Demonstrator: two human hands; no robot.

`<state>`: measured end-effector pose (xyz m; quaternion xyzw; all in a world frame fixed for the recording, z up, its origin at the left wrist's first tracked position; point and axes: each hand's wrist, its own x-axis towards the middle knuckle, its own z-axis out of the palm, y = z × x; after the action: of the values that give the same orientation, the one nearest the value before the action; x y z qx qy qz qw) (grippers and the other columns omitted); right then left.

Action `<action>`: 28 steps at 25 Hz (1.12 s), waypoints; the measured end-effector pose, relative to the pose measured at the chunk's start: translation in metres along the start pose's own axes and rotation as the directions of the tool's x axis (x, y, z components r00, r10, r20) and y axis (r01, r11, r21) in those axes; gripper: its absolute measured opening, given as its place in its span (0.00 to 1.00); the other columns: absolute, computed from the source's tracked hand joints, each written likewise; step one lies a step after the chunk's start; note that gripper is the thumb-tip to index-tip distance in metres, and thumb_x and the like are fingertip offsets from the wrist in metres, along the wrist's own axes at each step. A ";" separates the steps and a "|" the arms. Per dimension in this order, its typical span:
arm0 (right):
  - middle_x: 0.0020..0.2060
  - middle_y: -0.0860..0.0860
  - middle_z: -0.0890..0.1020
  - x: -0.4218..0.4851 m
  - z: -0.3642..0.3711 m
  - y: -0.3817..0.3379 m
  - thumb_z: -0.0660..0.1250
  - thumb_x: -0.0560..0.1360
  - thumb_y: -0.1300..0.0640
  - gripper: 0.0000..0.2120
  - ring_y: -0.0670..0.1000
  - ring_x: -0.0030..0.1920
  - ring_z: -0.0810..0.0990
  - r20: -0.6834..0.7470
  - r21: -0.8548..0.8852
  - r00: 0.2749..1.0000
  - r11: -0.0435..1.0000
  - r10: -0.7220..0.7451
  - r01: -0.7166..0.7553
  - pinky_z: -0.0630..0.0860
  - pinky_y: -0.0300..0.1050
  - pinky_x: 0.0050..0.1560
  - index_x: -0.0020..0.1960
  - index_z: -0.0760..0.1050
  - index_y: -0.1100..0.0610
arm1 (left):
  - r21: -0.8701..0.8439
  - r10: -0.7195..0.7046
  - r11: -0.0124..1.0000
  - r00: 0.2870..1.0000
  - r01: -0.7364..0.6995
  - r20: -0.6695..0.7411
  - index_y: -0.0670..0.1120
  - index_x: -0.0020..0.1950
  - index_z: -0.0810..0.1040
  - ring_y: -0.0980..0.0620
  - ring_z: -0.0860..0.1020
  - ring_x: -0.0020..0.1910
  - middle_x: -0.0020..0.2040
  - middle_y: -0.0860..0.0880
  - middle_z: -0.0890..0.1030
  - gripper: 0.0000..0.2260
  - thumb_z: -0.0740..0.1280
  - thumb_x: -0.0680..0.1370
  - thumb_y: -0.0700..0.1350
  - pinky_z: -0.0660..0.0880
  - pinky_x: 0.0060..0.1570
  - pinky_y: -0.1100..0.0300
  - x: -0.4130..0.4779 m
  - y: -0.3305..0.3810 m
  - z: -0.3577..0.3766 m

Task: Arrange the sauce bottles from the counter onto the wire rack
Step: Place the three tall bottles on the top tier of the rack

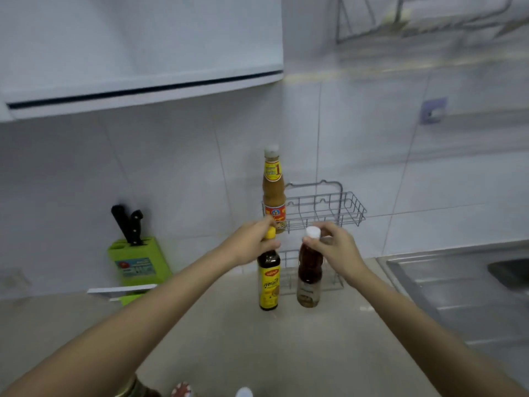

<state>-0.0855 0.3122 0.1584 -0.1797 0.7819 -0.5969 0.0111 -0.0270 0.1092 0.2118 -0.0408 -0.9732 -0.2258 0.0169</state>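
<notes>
Left hand point(252, 245) fingers around yellow-capped dark sauce bottle point(269, 279), right hand point(337, 250) fingers pinching white-capped brown bottle point(309, 270).

Glossy wall tiles point(177, 167), thin metal wire rack point(326, 209), brushed steel sink point(429, 285), matt stone-like counter point(229, 339).

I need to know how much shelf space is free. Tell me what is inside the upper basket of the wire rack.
In the upper basket, one tall bottle of tan sauce stands upright at its left end. The rest shows only bare wire. The left hand covers the bottle's base.
</notes>
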 end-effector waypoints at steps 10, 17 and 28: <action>0.48 0.53 0.84 0.076 -0.084 -0.124 0.72 0.72 0.52 0.15 0.52 0.49 0.80 -0.272 -0.146 0.915 0.952 -0.300 0.269 0.78 0.46 0.49 0.57 0.79 0.56 | 0.056 0.135 0.991 0.887 -0.123 -0.441 0.47 0.51 0.72 0.48 0.76 0.42 0.45 0.48 0.78 0.10 0.71 0.74 0.47 0.73 0.38 0.56 0.060 0.096 -0.085; 0.47 0.51 0.84 0.112 -0.078 -0.115 0.70 0.74 0.53 0.12 0.51 0.48 0.81 -0.330 -0.141 0.878 0.938 -0.346 0.317 0.74 0.38 0.44 0.56 0.78 0.53 | 0.194 0.173 0.977 0.845 -0.084 -0.507 0.44 0.52 0.73 0.42 0.78 0.46 0.48 0.43 0.78 0.08 0.69 0.75 0.43 0.78 0.45 0.48 0.095 0.097 -0.078; 0.50 0.52 0.82 0.132 -0.050 -0.064 0.69 0.75 0.54 0.15 0.50 0.49 0.79 -0.126 -0.134 0.966 0.969 -0.224 0.207 0.72 0.34 0.44 0.61 0.75 0.56 | 0.275 0.147 0.961 0.919 -0.043 -0.367 0.42 0.45 0.71 0.39 0.79 0.46 0.47 0.39 0.78 0.04 0.66 0.77 0.39 0.76 0.41 0.48 0.113 0.079 -0.045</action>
<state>-0.2036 0.3050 0.2592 -0.2217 0.7908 -0.5579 -0.1196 -0.1320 0.1685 0.2926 -0.0409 -0.9689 -0.0981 0.2233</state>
